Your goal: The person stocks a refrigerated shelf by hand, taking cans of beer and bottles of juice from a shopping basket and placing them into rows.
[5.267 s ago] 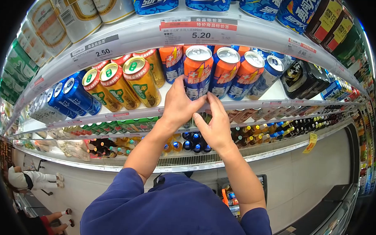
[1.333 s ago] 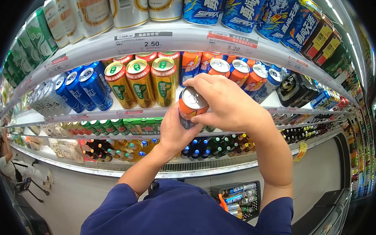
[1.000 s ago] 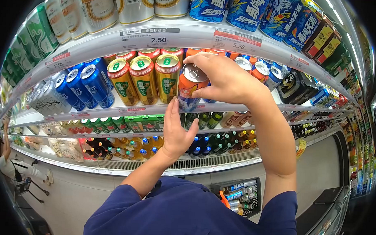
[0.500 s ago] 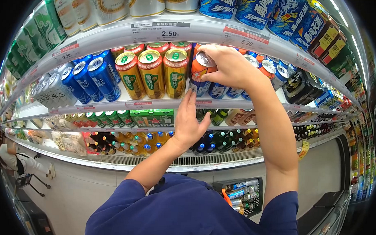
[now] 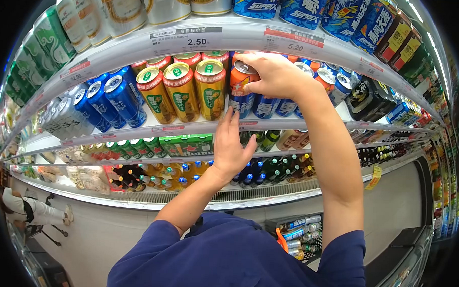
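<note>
My right hand (image 5: pixel 278 78) reaches in under the upper shelf and grips an orange-and-blue can (image 5: pixel 239 87) around its top, thumb across the front. The can stands at the front of the middle shelf, close beside a row of gold cans with red rims (image 5: pixel 209 94). Blue-and-white cans (image 5: pixel 265 107) stand in line to its right, partly behind my hand. My left hand (image 5: pixel 233 149) is held up flat at the shelf's front edge, fingers stretched and together with the thumb apart, fingertips right at the can's lower front. It holds nothing.
The upper shelf (image 5: pixel 203 37) with price labels overhangs my hands. Blue cans (image 5: pixel 121 96) stand to the left. Lower shelves hold a green carton (image 5: pixel 189 144) and many bottles. A dark basket (image 5: pixel 273 226) of cans and bottles is beside me. Another person (image 5: pixel 27 207) is at far left.
The camera view has shifted slightly. Both hands keep nearly the same pose at the orange-and-blue can. The person at far left appears a little farther right.
</note>
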The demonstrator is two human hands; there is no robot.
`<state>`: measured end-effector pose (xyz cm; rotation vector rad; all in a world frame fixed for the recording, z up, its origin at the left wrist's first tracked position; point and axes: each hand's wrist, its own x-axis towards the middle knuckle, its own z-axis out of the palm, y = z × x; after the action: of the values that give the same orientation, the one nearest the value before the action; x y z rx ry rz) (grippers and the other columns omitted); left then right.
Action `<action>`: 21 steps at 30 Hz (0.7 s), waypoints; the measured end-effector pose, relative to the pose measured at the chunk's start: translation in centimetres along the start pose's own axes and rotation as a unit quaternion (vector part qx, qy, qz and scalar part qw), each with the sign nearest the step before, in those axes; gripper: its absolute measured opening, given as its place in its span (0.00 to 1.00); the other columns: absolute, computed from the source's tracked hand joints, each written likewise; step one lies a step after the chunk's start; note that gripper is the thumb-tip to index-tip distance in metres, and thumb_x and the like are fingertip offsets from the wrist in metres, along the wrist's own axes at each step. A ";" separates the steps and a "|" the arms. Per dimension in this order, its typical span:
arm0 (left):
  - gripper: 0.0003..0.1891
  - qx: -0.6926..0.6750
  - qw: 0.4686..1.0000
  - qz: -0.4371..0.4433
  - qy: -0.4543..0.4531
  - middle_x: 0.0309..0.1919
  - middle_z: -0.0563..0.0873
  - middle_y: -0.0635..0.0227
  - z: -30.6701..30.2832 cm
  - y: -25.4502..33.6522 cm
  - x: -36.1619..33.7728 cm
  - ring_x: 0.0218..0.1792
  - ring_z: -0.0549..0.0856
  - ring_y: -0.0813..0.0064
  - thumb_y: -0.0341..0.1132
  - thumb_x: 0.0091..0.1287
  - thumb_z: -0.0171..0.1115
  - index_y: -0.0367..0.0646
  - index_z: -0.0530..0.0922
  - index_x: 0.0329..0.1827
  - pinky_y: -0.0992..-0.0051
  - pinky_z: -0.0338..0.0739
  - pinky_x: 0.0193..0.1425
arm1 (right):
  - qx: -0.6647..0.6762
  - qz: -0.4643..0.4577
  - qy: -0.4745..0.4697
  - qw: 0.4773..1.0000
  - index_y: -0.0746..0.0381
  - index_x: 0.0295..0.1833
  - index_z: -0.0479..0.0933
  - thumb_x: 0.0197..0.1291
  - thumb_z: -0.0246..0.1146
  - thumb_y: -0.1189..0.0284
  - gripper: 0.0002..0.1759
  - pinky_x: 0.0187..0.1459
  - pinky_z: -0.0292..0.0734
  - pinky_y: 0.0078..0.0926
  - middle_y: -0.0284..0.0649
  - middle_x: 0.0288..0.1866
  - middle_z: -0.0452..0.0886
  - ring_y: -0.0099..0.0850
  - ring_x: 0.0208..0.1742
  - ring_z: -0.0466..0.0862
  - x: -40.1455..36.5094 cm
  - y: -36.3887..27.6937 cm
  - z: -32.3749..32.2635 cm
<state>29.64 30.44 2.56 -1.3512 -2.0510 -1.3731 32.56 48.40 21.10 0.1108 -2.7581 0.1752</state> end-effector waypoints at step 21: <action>0.29 -0.066 0.995 0.059 -0.051 0.65 0.80 0.44 1.4 0.7 -3.7 0.67 0.78 0.41 0.32 0.61 0.73 0.33 0.76 0.66 0.49 0.71 0.74 | -0.032 -0.074 0.262 0.962 0.66 0.64 0.80 0.55 0.72 0.79 0.28 0.66 0.78 0.47 0.51 0.61 0.83 0.52 0.62 0.83 -9.7 -3.9 0.7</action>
<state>32.39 29.71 -0.27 -1.6004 -1.9372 -1.4381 41.72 44.98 17.31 0.2190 -2.2145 0.0615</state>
